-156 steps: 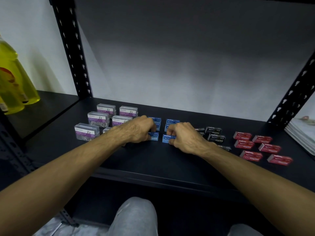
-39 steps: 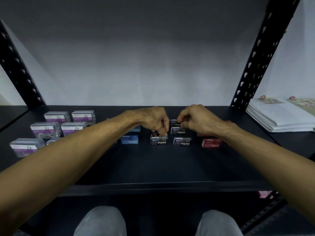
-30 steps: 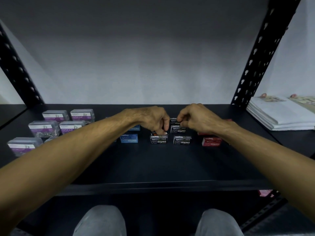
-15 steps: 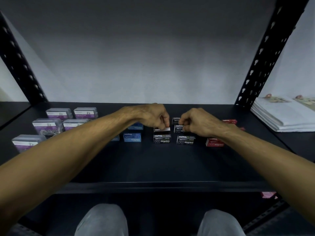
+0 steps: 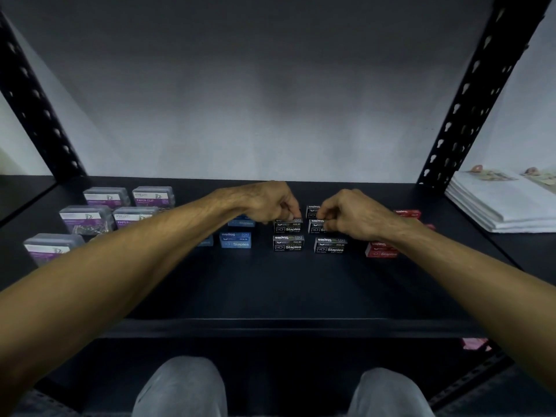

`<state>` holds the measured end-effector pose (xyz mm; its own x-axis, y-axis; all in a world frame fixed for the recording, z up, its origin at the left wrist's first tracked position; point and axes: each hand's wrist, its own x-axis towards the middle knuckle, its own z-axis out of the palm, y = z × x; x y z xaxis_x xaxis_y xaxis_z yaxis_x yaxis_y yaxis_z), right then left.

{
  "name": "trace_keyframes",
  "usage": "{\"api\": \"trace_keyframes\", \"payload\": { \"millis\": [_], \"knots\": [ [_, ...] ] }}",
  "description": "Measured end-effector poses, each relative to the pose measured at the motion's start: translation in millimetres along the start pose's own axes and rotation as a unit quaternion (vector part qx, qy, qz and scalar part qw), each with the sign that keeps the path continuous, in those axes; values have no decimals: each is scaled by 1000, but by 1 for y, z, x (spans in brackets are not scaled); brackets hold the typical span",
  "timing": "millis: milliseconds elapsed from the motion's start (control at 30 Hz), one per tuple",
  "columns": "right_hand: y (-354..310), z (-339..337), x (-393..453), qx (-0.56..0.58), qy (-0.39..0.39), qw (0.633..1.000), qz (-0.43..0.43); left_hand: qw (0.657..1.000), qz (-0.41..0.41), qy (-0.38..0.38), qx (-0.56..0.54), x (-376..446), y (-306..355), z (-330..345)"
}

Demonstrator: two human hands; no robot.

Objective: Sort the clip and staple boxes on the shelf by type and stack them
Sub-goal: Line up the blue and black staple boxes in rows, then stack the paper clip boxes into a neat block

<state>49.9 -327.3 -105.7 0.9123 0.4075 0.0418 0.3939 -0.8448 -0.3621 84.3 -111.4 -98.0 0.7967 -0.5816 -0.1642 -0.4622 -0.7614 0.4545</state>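
Black staple boxes (image 5: 288,242) stand in the middle of the shelf (image 5: 270,290), in two short columns running from the front edge toward the back wall. The left hand (image 5: 270,203) pinches closed on the second box (image 5: 288,226) of the left column, fingertips on its top near the far edge. The right hand (image 5: 352,216) pinches the neighbouring box (image 5: 316,226) of the right column at its right end, so this box is partly hidden behind the knuckles. In my judgement the step is to square and stack the black boxes. To do it well, each box should be lifted straight up, kept level, and set down flush on one of the same colour, labels facing the front edge. Both held boxes lie under the fingertips, not in the palms, so the hold is light and a box can tip. Blue staple boxes (image 5: 235,239) stand just left of the black ones, red staple boxes (image 5: 382,249) toward the right edge, and clear paper clip boxes (image 5: 87,218) near the left edge.
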Motion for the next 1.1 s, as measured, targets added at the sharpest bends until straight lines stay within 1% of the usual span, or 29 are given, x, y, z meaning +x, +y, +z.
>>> {"api": "trace_keyframes", "payload": {
  "millis": [167, 333, 500, 567, 667, 833, 1000, 1100],
  "knots": [
    [-1, 0, -2, 4, 9, 1000, 4, 1000, 1, 5, 5, -3, 2, -1],
    [-3, -5, -4, -11, 11, 1000, 11, 1000, 3, 26, -10, -16, 8, -11],
    [-15, -15, -6, -14, 33, 999, 3, 994, -10, 102, -33, -45, 6, -35],
    [-28, -18, -5, -18, 45, 999, -5, 992, -18, 118, -29, -63, 0, -45],
    [-55, -19, -1, -18, 51, 998, -29, 989, -39, 139, -11, -96, -14, -57],
    [-115, -7, 10, -5, 46, 995, -83, 982, -83, 168, -17, -164, -48, -68],
    [-185, 19, 21, -1, 33, 990, -136, 968, -141, 208, -8, -239, -91, -73],
    [-226, 41, 25, -5, 35, 985, -169, 961, -179, 210, 1, -280, -119, -75]
  ]
}}
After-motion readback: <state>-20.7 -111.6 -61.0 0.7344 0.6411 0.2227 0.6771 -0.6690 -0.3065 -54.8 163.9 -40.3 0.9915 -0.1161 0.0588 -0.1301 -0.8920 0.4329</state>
